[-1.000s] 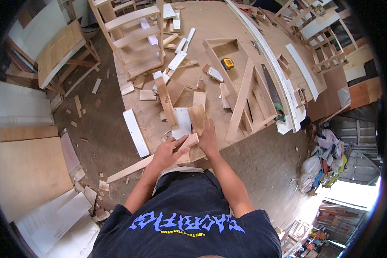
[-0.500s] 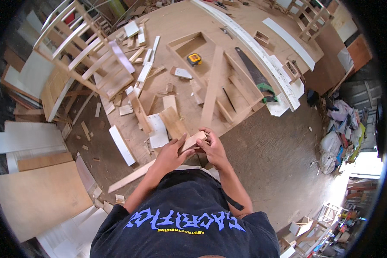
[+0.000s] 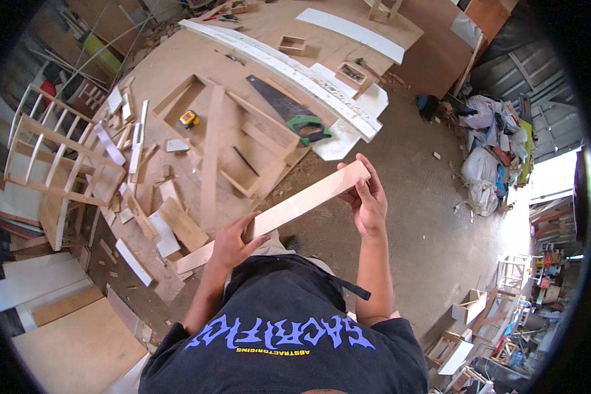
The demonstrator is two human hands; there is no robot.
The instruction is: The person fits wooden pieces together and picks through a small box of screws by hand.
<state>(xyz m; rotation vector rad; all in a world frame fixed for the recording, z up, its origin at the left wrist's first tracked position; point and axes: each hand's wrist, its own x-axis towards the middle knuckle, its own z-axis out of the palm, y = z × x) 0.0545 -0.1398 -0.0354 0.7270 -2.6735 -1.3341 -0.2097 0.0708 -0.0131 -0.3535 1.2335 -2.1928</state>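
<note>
A long, pale wooden board (image 3: pixel 302 202) slants up to the right in front of my body, held in both hands. My left hand (image 3: pixel 233 241) wraps round it near its lower left part, where the board runs on past the wrist. My right hand (image 3: pixel 368 200) grips the upper right end, fingers over the end and thumb on the near side. Beyond the board, on the worktable, lies a wooden frame (image 3: pixel 289 152) with a dark pencil-like stick (image 3: pixel 245 160) in it. A yellow and black tape measure (image 3: pixel 189 119) and a green-handled handsaw (image 3: pixel 289 108) lie farther off.
Wood offcuts (image 3: pixel 167 226) litter the table's left side. Beside them stands a slatted wooden frame piece (image 3: pixel 65 148). A long white plank (image 3: pixel 289 79) crosses the table's far side. Sheet panels (image 3: pixel 79 335) lean at lower left, and bags (image 3: pixel 482 177) are heaped at right.
The board has slid out to the upper right, with my right hand now farther from my left. My view has turned right, so the table appears farther left.
</note>
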